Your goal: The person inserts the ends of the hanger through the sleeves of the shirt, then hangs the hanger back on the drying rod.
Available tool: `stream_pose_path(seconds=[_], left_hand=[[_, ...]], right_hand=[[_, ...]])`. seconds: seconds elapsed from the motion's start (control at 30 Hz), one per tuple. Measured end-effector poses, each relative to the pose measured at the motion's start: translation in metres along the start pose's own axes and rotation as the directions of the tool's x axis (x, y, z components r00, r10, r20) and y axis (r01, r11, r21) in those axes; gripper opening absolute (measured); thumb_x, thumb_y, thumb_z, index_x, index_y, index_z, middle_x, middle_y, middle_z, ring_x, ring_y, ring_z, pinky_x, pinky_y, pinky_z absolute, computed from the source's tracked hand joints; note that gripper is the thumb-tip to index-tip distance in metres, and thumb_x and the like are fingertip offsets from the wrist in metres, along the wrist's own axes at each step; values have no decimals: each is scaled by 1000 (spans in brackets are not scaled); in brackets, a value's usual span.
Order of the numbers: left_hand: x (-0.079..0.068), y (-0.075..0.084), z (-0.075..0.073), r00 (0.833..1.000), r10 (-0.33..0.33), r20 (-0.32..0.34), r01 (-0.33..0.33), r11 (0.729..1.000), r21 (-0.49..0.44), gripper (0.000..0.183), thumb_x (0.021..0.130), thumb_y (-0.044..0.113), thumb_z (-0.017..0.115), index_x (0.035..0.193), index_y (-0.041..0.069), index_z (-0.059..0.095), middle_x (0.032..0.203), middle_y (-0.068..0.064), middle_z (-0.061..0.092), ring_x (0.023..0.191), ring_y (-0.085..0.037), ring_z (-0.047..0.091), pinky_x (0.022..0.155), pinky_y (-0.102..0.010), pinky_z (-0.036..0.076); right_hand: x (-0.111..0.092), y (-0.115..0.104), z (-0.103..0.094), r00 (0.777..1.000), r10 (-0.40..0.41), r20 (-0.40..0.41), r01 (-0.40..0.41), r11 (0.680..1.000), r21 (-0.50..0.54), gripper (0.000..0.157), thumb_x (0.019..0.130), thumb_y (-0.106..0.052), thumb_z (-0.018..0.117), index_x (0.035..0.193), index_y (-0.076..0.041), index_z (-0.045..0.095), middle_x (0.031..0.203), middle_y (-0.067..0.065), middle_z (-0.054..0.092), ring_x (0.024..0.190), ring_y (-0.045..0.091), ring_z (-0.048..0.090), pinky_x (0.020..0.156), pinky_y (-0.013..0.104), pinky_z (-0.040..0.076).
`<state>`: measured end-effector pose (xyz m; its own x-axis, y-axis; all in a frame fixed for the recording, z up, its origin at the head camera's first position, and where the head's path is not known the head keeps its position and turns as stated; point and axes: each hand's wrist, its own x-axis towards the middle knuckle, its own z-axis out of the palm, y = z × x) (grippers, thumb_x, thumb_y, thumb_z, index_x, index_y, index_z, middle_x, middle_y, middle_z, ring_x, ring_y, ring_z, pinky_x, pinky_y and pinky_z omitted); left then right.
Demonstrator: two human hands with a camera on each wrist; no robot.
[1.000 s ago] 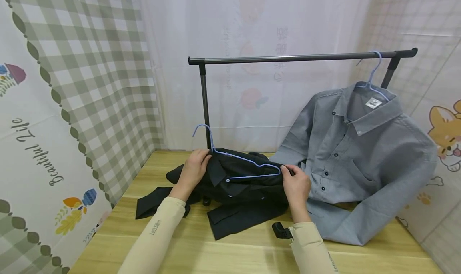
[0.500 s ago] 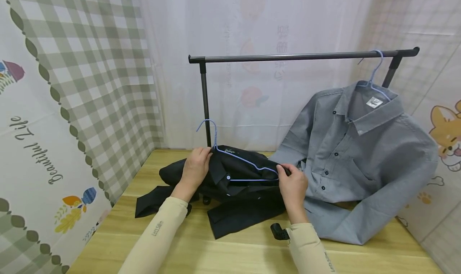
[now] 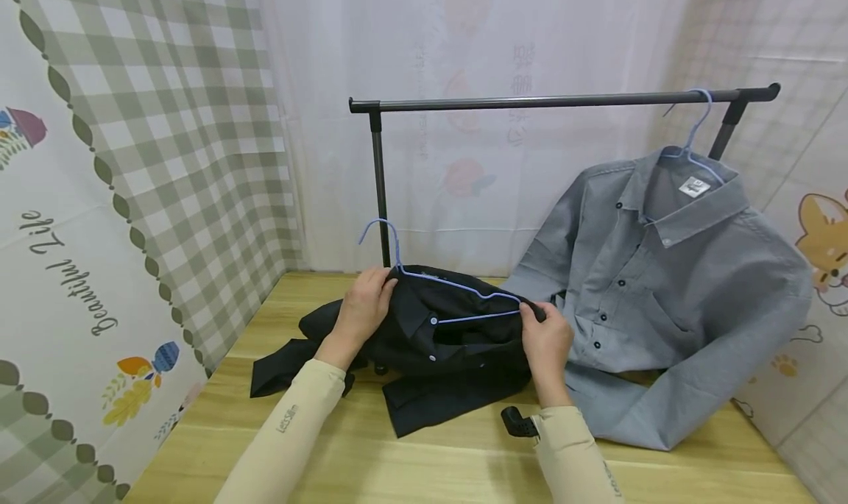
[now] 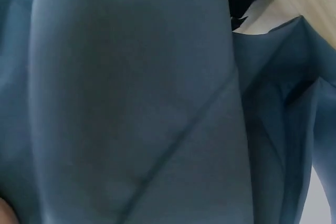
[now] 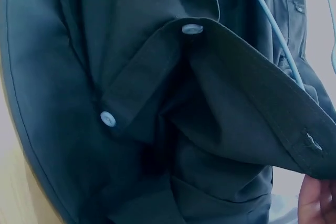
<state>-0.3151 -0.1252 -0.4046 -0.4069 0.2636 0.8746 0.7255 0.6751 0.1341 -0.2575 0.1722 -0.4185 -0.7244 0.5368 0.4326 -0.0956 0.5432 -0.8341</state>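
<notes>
A black button-up shirt (image 3: 450, 401) lies bunched on the table, its collar side raised between both hands. A blue hanger (image 3: 457, 287) sits partly inside the shirt's neck, with its hook standing up at the left. My left hand (image 3: 363, 305) grips the shirt by the collar, right beside the hook's base. At the other side, my right hand (image 3: 547, 338) pinches the shirt's edge by the hanger's right end. The right wrist view shows pale buttons, one a shirt button (image 5: 108, 118), and an opening under the lifted edge. Dark shirt cloth (image 4: 142, 93) fills most of the left wrist view.
Behind stands a black clothes rack (image 3: 543, 102). A grey shirt (image 3: 702, 290) hangs from its right end on another blue hanger (image 3: 694, 132), a sleeve trailing on the wooden table (image 3: 371, 467). A checked curtain (image 3: 199, 121) borders the left side.
The right hand first dips left, then comes back right and up with the shirt's edge. The hanger has risen slightly, its right end now at the right hand. The left hand has lifted a little.
</notes>
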Motion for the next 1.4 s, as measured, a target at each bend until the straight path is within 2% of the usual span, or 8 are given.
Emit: stream_pose_path(seconds=[0.33,0.7,0.83,0.97,1.1,1.23,1.3,1.4], left_hand=[[2,-2,-3,943,309,-127,-279,937,210,16,102,11,57,103,-2,65,82,-12,61,68,-27,57,58,-35,53],[-4,7,6,978,200,-67,-164,920,356,13,97,10,63,102,-1,67,81,-11,60,65,-29,56,48,-37,48],[-1,20,11,983,180,-32,-158,925,346,13,99,12,60,102,1,67,84,-10,61,67,-27,58,48,-35,49],[1,26,15,994,90,-58,-73,966,249,11,96,9,66,103,1,67,85,-10,62,70,-27,62,52,-36,52],[6,25,13,995,-55,-79,63,993,102,10,95,8,67,102,1,68,84,-10,63,70,-26,63,53,-37,52],[14,24,6,986,-164,-38,161,985,-65,11,96,8,65,103,1,69,88,-11,65,74,-26,64,62,-40,53],[19,22,2,982,-186,-1,184,973,-141,12,96,8,65,105,0,70,89,-11,66,77,-27,64,67,-41,53],[23,20,-4,979,-192,73,204,952,-228,14,97,8,65,106,0,70,93,-12,67,83,-27,65,74,-42,53]], right_hand=[[0,-6,-1,999,-4,-41,5,1000,24,21,89,-21,73,93,-1,74,92,20,72,87,39,65,77,50,49],[-16,-36,9,974,-226,13,226,974,7,12,85,-15,77,91,-4,77,83,13,73,77,34,68,68,47,51],[-50,-56,28,915,-347,205,342,938,59,9,86,-13,77,92,-6,75,75,5,70,63,21,64,60,38,51],[-75,-64,42,808,-412,421,375,911,172,9,90,-11,74,98,-7,73,73,-2,66,54,7,54,54,27,47],[-80,-61,45,709,-473,523,421,879,225,16,92,-16,73,105,-7,73,86,-2,71,67,6,62,63,25,53],[-63,-54,43,737,-558,381,524,828,197,20,93,-26,72,102,-9,75,90,-2,71,77,12,67,70,30,55],[-48,-50,40,766,-602,224,596,796,101,22,93,-27,71,104,-9,74,98,2,70,87,20,65,78,36,52],[-23,-46,35,768,-637,62,640,765,-69,32,92,-24,73,116,-5,69,113,14,64,102,35,59,93,52,41]])
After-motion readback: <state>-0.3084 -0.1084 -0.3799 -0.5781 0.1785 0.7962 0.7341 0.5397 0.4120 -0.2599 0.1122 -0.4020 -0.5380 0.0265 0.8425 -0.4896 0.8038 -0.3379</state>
